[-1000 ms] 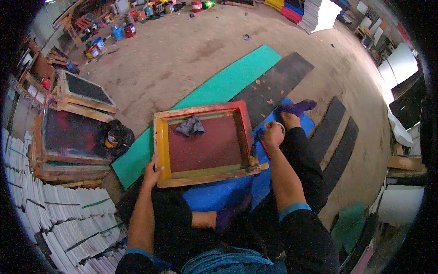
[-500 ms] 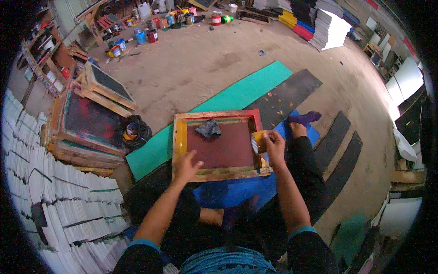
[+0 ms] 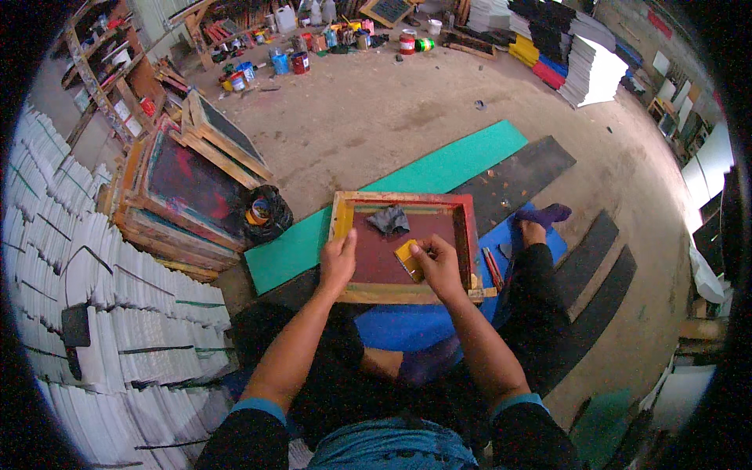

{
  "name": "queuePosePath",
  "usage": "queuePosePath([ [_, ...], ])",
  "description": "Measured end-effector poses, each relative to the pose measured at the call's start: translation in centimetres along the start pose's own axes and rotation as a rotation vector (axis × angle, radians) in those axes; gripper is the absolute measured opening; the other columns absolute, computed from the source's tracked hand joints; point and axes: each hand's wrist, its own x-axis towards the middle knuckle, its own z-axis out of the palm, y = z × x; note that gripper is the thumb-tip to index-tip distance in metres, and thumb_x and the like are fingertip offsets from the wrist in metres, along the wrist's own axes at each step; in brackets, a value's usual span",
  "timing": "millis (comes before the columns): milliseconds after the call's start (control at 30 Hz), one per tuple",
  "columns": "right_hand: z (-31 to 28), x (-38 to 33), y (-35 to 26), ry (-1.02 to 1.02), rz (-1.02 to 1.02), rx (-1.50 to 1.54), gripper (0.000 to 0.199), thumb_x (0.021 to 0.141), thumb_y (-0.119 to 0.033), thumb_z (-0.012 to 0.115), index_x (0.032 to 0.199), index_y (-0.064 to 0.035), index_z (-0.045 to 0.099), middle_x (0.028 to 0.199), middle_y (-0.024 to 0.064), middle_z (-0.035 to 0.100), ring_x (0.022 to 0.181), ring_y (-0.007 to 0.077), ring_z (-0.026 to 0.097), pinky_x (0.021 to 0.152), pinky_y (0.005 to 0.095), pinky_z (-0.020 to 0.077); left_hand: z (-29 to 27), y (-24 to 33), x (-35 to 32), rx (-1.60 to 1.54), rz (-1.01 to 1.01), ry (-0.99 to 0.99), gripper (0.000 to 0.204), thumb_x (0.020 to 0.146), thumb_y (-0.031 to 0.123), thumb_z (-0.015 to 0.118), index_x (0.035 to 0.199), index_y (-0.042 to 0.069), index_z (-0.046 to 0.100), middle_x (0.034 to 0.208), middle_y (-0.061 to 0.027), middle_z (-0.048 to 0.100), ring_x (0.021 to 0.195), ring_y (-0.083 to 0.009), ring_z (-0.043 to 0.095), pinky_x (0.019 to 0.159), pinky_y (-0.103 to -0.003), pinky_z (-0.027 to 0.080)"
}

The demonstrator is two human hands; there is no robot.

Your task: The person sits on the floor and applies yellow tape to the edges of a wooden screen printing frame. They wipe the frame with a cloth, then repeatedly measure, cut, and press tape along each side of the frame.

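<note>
A wooden screen-printing frame [image 3: 407,296] with dark red mesh rests in front of me, its sides stained yellow and red. My left hand [image 3: 338,261] is closed on the frame's left side, thumb up. Over the right half of the mesh, my right hand [image 3: 440,270] pinches a small flat yellow piece [image 3: 409,258] with a pale edge; I cannot make out its kind. Whether this piece touches the mesh I cannot tell. A crumpled dark grey rag [image 3: 388,222] lies on the mesh near the far side.
Under and behind the frame run a green strip [image 3: 454,160], a dark strip [image 3: 540,164] and a blue sheet [image 3: 392,329]. Thin red sticks [image 3: 493,268] lie right. Left are stacked screens [image 3: 188,196], a black bag [image 3: 269,218] and white sheet stacks [image 3: 133,298]. Paint cans [image 3: 300,63] stand far off.
My right hand has brought the yellow piece from the frame's right side leftward over the mesh. My left hand, open before, has closed on the left side. The view has shifted slightly.
</note>
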Motion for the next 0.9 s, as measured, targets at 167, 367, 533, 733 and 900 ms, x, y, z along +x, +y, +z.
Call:
queuePosePath([
  [167, 1.4, -0.5, 2.6, -0.058, 0.070, -0.038, 0.018, 0.096, -0.020, 0.069, 0.093, -0.0027, 0.064, 0.077, 0.0048, 0.065, 0.066, 0.0114, 0.061, 0.057, 0.0303, 0.0499, 2.4, -5.6, -3.1, -0.380, 0.184, -0.038, 0.036, 0.095, 0.027, 0.069, 0.122, 0.003, 0.063, 0.095, -0.0083, 0.067, 0.083, -0.0165, 0.065, 0.076, -0.034, 0.054],
  [367, 3.3, -1.2, 2.6, -0.116, 0.033, -0.104, 0.017, 0.094, -0.019, 0.071, 0.094, -0.0027, 0.065, 0.078, 0.0055, 0.066, 0.070, 0.0115, 0.061, 0.060, 0.0300, 0.0499, -0.3, 2.4, -3.7, -0.407, 0.205, -0.286, 0.041, 0.086, 0.020, 0.079, 0.122, 0.003, 0.067, 0.099, -0.0106, 0.071, 0.087, -0.0158, 0.068, 0.077, -0.031, 0.055],
  [533, 4.4, -1.2, 3.4, -0.129, 0.024, -0.145, 0.017, 0.094, -0.017, 0.072, 0.091, -0.0021, 0.063, 0.077, 0.0031, 0.064, 0.071, 0.0097, 0.058, 0.062, 0.0298, 0.0484, -0.3, 1.0, -2.6, -0.300, 0.181, -0.348, 0.026, 0.080, 0.018, 0.082, 0.096, -0.001, 0.075, 0.085, -0.0115, 0.075, 0.077, -0.0168, 0.071, 0.071, -0.031, 0.054],
  [733, 4.5, -1.5, 1.2, -0.147, 0.032, -0.249, 0.019, 0.095, -0.019, 0.069, 0.099, -0.0023, 0.061, 0.077, 0.0066, 0.064, 0.070, 0.0125, 0.060, 0.061, 0.0320, 0.0497, -1.2, 2.0, -2.0, -0.100, 0.217, -0.399, 0.023, 0.080, 0.020, 0.082, 0.085, -0.002, 0.075, 0.073, -0.0119, 0.072, 0.066, -0.0154, 0.069, 0.061, -0.033, 0.051],
  [900, 3.6, -3.5, 4.2, -0.066, -0.063, -0.241, 0.049, 0.082, -0.022, 0.082, 0.119, -0.0061, 0.054, 0.090, 0.0129, 0.065, 0.078, 0.0199, 0.064, 0.069, 0.0373, 0.0511, 0.1, 0.5, -0.8, -0.112, 0.235, -0.366, 0.025, 0.080, 0.022, 0.082, 0.085, -0.002, 0.075, 0.072, -0.0121, 0.072, 0.066, -0.0143, 0.068, 0.060, -0.034, 0.051],
])
